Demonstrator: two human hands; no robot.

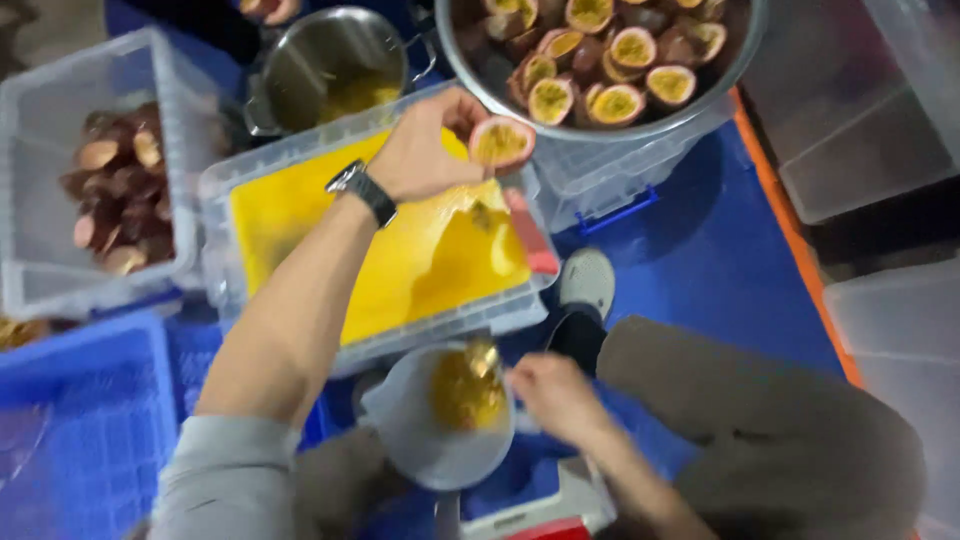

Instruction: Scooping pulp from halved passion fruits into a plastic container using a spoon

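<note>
1 head view, steeply downward, close over the hands (480,280)

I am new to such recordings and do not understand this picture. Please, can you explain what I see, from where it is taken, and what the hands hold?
A camera on a person's head looks down at their two bare hands. The left hand, wearing a wristwatch, holds a halved passion fruit above a clear crate with a yellow tray. The right hand is at a grey jug of pulp; what it grips is blurred. A metal bowl holds more halves; a crate on the left holds empty shells.
</note>
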